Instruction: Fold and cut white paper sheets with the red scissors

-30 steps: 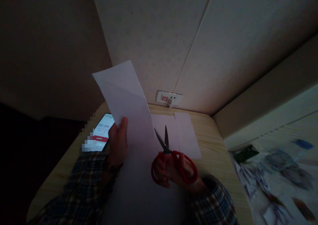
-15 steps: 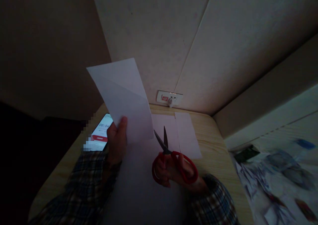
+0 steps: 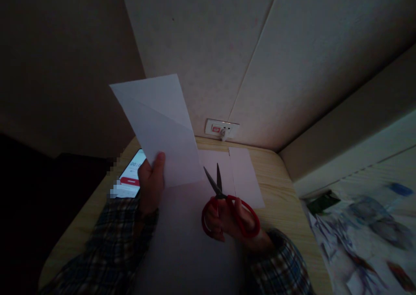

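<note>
My left hand (image 3: 152, 183) pinches a white sheet of paper (image 3: 162, 126) near its lower left edge, thumb in front, and holds it up over the table. A slanting crease crosses the sheet. In my right hand (image 3: 229, 221) are red-handled scissors (image 3: 218, 186), my fingers through the loops. Their blades stand apart and point up, just right of the sheet's lower corner. Under and behind the scissors, white paper pieces (image 3: 247, 175) lie on the table, with a narrow gap between two of them.
A phone (image 3: 130, 180) with a timer on its screen lies on the wooden table (image 3: 276, 182) by my left wrist. A wall socket (image 3: 222, 129) with a plug sits just above the table's back edge. Clutter, including a clear bottle (image 3: 393, 195), lies to the right.
The scissors in my right hand have moved slightly up and to the right, blades still apart. The held sheet has shifted a little up and left.
</note>
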### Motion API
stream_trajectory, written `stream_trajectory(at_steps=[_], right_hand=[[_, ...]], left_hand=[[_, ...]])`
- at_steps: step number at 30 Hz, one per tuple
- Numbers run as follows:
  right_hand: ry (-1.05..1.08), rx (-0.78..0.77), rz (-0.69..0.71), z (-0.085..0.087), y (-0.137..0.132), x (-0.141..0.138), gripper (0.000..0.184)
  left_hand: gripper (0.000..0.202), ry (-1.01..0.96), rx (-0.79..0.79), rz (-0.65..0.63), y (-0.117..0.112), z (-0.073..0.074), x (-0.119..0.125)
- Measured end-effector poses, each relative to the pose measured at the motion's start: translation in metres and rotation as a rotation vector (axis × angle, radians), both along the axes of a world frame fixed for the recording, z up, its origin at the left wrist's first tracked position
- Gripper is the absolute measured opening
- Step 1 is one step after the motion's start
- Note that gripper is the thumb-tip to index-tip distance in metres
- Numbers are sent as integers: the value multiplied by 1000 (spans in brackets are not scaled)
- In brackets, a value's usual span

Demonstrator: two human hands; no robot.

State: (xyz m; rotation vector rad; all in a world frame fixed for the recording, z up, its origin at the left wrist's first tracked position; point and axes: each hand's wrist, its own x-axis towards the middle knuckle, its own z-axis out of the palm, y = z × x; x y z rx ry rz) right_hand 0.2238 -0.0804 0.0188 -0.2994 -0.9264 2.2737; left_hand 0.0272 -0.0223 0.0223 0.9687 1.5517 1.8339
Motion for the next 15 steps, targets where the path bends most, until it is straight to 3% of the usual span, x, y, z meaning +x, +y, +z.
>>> stream_trajectory(at_steps=[5,15], right_hand=[[4,-29,-20,-2,0,1,53],[-42,-18,-5,-10,-4,4,54]], left_hand=[[35,-55,3,8,1,0,0],[40,14,-35,-21,1,-3,-3]])
